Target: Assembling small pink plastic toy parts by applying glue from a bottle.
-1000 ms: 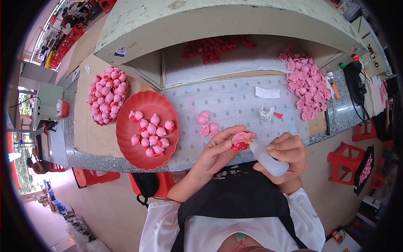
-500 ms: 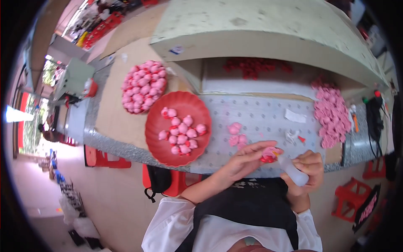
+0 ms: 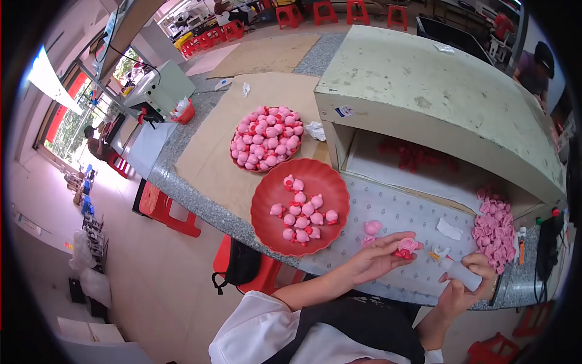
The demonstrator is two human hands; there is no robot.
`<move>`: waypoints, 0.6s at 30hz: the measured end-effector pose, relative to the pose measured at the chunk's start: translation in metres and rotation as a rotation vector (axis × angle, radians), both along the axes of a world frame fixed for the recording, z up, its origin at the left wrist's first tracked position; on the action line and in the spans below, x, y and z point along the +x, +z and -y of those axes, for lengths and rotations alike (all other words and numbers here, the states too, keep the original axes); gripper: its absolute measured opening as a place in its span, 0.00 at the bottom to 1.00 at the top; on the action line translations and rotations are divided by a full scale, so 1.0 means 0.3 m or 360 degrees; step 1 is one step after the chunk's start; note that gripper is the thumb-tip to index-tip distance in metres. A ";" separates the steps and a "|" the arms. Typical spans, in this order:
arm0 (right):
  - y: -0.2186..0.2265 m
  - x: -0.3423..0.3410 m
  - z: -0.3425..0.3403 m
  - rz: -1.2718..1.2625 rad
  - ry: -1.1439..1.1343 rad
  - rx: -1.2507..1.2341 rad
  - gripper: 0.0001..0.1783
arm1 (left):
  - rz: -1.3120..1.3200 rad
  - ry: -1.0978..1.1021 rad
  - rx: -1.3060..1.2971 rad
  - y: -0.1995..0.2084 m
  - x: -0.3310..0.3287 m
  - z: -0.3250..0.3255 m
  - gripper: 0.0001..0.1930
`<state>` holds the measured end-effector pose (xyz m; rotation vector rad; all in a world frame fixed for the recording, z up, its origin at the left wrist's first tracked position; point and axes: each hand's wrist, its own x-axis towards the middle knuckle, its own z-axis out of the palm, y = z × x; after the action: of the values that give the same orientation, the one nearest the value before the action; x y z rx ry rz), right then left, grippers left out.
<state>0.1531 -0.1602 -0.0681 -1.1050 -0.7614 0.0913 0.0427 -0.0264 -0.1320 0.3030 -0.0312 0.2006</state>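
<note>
My left hand [image 3: 379,259] pinches a small pink-and-red figure piece [image 3: 406,247] between its fingertips, its hollow pink part facing up. In my right hand [image 3: 471,285] is a translucent white squeeze bottle [image 3: 462,274]. Its yellowish nozzle points at the piece, with a small gap between them. Just beyond my left hand, a round pink piece [image 3: 373,227] rests on the patterned sheet [image 3: 397,209]. To the left stands a scalloped red plate [image 3: 267,203] bearing several round pink figures with red parts.
Farther back, a second plate is heaped with pink figures [image 3: 267,138]. A pale green metal housing [image 3: 424,91] arches over the bench, with red pieces [image 3: 415,156] under it. At right lie a pile of pink pieces [image 3: 494,230] and a black cable bundle [image 3: 548,242]. A white scrap [image 3: 448,229] lies nearby.
The bottle's nozzle has drawn away from the pink-and-red piece, leaving a gap. Both hands keep their hold. The view has swung, showing more of the room behind the bench.
</note>
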 end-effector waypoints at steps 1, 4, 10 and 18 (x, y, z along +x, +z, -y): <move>-0.017 0.022 -0.002 0.0029 0.0053 0.0020 0.22 | -0.0027 0.0007 -0.0025 0.002 0.002 -0.019 0.22; 0.008 0.029 -0.025 -0.0127 0.0040 -0.0006 0.21 | -0.0097 0.0108 -0.0034 0.014 -0.010 -0.046 0.21; 0.019 0.033 -0.046 0.0453 -0.0161 -0.0108 0.21 | -0.0088 0.0086 0.0009 0.013 0.006 -0.036 0.20; 0.007 -0.005 -0.025 0.0641 -0.0024 -0.0229 0.22 | -0.0071 0.0067 0.0134 0.010 -0.011 -0.002 0.21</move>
<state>0.1515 -0.1528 -0.0660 -1.2843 -1.1191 -0.0946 0.0393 -0.0258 -0.1290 0.3923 0.0107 0.2344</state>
